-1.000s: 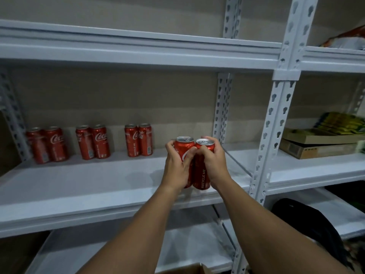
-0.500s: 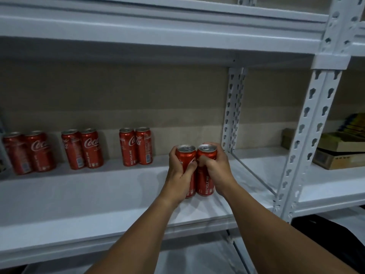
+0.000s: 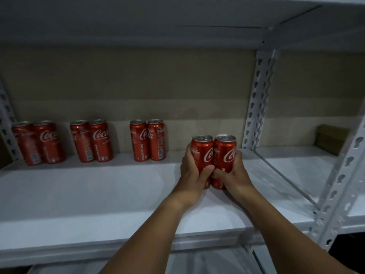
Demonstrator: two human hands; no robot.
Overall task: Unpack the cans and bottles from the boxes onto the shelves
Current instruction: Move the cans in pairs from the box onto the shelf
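- Head view: the left hand (image 3: 192, 171) grips the left can (image 3: 201, 155), and the right hand (image 3: 234, 173) grips the right can (image 3: 225, 155).
- The two cans touch, upright, seemingly resting on the white shelf (image 3: 98, 194).
- Six cans (image 3: 94, 140) stand paired along the back.

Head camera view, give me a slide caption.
Two hands set a pair of red cans on a white shelf beside six others.
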